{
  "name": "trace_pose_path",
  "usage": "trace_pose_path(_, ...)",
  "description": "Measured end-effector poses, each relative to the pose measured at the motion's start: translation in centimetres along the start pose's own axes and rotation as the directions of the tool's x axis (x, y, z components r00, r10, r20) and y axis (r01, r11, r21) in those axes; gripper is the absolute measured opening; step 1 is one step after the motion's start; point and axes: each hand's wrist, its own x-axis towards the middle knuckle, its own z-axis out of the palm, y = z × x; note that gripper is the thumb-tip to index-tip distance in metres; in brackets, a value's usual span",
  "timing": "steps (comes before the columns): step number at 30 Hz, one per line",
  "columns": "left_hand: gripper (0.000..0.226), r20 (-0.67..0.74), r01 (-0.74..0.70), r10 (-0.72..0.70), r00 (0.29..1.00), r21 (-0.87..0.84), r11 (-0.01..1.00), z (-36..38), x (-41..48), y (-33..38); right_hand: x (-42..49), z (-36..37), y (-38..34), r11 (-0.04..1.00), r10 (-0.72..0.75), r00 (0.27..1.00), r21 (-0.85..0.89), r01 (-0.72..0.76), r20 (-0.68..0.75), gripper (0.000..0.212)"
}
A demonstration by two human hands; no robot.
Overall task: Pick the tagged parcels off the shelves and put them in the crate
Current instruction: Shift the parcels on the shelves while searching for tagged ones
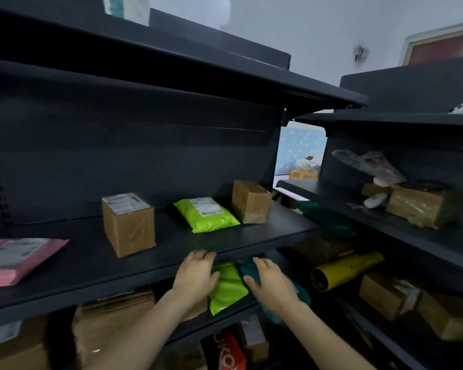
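Nearest, the left hand (195, 279) presses flat on a lime-green plastic mailer bag (226, 288) on the lower dark shelf (225, 320), probably steadying it; the right hand (271, 283) curls its grip onto a teal plastic mailer bag (251, 271) beside it, apparently sorting for tags. No crate shows.

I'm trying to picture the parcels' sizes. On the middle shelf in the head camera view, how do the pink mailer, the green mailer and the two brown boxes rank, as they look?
1. Pink mailer, though cut off by the frame edge and nearest.
2. Left brown box.
3. Green mailer.
4. Right brown box.
The last two look alike; both sit farther back.
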Motion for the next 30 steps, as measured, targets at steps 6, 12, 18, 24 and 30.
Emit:
trace_pose_path(6,0.054,-0.039,0.046,-0.045,0.998,0.024,0.999,1.1,3.1,3.2,3.0,-1.5,4.9,0.999,-0.032,0.999,0.043,0.032,0.008,0.061)
trace_pose_path(12,0.056,-0.086,0.111,-0.109,0.990,0.018,0.994,1.4,6.3,2.7,7.4,-2.1,6.5,0.993,-0.087,0.996,0.081,0.087,-0.004,0.059)
trace_pose_path(18,0.059,-0.203,0.217,-0.230,0.952,-0.086,0.972,0.8,10.5,0.2,12.9,-2.4,6.7,0.990,-0.115,0.988,0.068,0.122,-0.107,0.053)
trace_pose_path(24,0.054,-0.144,0.428,-0.466,0.873,-0.232,0.874,-0.6,15.5,-4.0,19.5,-3.9,5.6,0.986,-0.119,0.934,0.067,0.150,-0.337,0.051)
trace_pose_path(30,0.074,0.048,0.548,-0.578,0.815,-0.391,0.739,-0.2,18.8,-7.0,25.1,-4.5,4.7,0.994,0.045,0.952,-0.080,-0.072,-0.302,0.078)
